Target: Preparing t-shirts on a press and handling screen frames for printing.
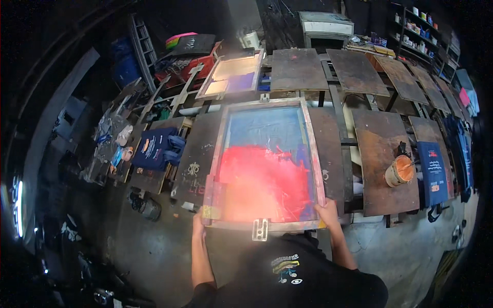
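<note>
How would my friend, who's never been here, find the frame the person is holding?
Look for the dark boards filling the room. Near the middle, a left hand and right hand hold a big frame by its near corners. Its blue mesh has a large pink-red patch, while the frame behind looks pale and purple.

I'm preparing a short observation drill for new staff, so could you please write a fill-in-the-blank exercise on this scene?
1. The left hand holds the screen-printing frame near its lower left corner; the right hand holds it near its lower ____ corner.
2. Above the red ink, the mesh looks ____.
3. The bucket right of the frame has ____ contents.

Missing words: right; blue; orange.
</note>
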{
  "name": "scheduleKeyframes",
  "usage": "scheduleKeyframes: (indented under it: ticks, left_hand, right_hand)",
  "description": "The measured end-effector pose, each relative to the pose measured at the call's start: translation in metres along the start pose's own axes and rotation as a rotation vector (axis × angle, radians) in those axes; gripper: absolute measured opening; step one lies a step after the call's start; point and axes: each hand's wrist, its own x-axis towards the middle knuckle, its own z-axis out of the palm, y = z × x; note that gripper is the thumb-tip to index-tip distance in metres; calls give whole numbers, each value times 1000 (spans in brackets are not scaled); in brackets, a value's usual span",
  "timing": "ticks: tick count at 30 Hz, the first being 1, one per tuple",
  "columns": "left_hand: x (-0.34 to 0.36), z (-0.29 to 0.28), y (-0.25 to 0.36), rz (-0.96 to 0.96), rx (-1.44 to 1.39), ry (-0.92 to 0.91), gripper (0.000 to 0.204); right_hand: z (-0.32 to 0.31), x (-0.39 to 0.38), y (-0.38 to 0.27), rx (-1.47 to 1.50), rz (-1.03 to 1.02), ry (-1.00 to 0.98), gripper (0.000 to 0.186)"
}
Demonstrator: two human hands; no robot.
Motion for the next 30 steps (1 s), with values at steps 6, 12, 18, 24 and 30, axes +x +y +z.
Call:
scheduleKeyframes:
  ticks: [6, 12, 18, 24, 30]
  left_hand:
    - [34, 4, -1, -30, -34, 7, 36]
    - [77, -8, -13, -60, 3, -117, 37]
    - [100, -28, -9, -132, 8, -187, 39]
    - [111, -50, -13, -215, -4, -216, 39]
    - [122, -76, 0, -350, -51, -328, 38]
  right_hand:
    - [21, -11, -9, -35, 83, 43, 31]
    - [43, -12, 10, -31, 119, 101, 26]
    - [68, -4, 39, -169, 120, 137, 35]
    - [85, -18, 38, -309, 51, 218, 41]
    - [114, -38, 12, -334, 78, 314, 52]
